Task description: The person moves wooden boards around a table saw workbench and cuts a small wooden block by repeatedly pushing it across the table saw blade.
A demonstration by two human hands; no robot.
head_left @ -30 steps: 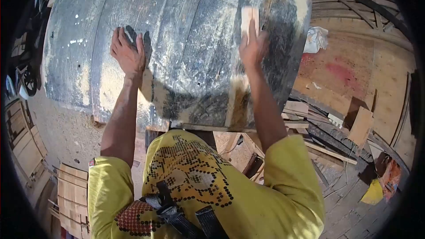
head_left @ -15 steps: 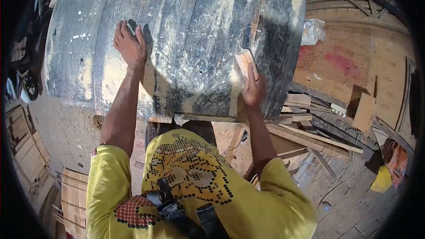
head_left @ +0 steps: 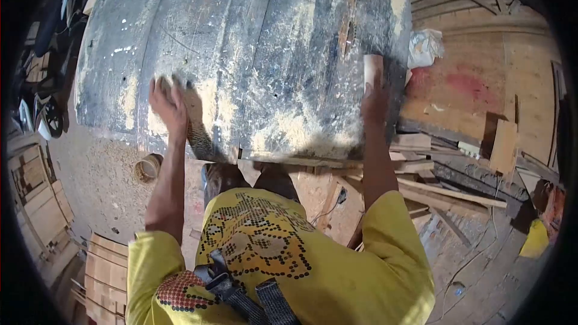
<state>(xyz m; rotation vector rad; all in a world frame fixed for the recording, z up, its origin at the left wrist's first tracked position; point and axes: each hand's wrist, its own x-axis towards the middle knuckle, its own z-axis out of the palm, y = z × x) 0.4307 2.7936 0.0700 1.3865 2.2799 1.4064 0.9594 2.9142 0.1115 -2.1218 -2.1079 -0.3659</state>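
A large curved panel (head_left: 241, 54) of dark, worn boards spreads out before me, with pale dusty patches on its surface. My left hand (head_left: 168, 103) rests on its lower left part, fingers spread and holding nothing. Near the panel's right edge, my right hand (head_left: 376, 99) is closed round a pale block (head_left: 372, 67), which lies against the surface and sticks out beyond my fingers. The underside of the block is hidden.
A round container (head_left: 147, 169) stands on the ground below the panel's left edge. Wood strips (head_left: 445, 192) are piled at the right, beside a board with red stains (head_left: 469, 87). A crumpled white bag (head_left: 425, 47) lies there. Slatted wood pieces (head_left: 107, 274) are at lower left.
My left hand has slid down the panel toward me. My right hand went down toward me with the block, then moved right to the panel's right side. The view has shifted slightly.
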